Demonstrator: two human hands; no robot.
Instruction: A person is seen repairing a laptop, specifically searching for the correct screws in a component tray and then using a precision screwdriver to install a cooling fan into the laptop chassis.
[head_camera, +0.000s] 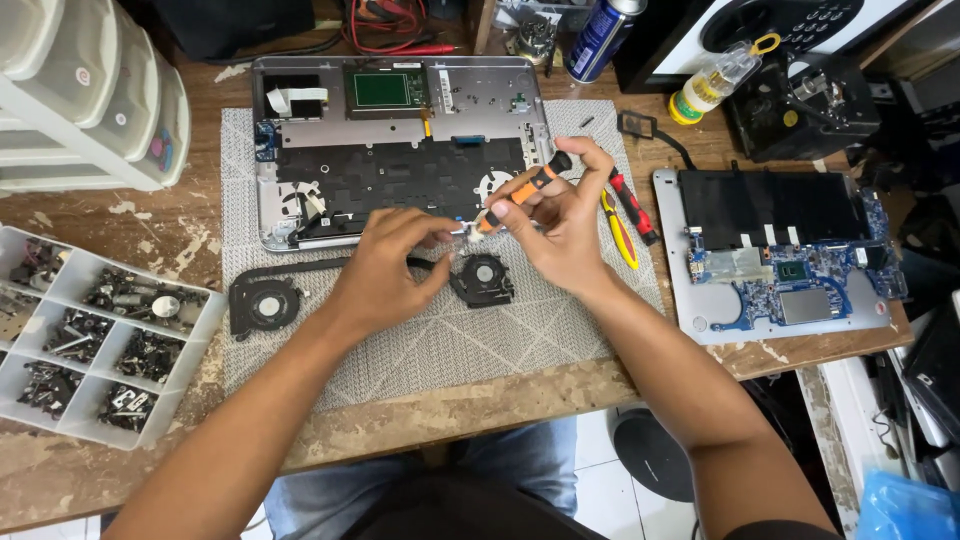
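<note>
Both forearms are bare, with no sleeves, watch or rings showing on the left hand or right hand. Blue jeans cover the knees at the near edge, under a dark shirt.

Open grey mat is lying bare below both hands, giving free passage toward the near edge of the surface. Two black fans are sitting left and right of the left hand. The opened laptop base is blocking the far side. A parts tray is crowding the left, a circuit board and loose screwdrivers the right.
</note>
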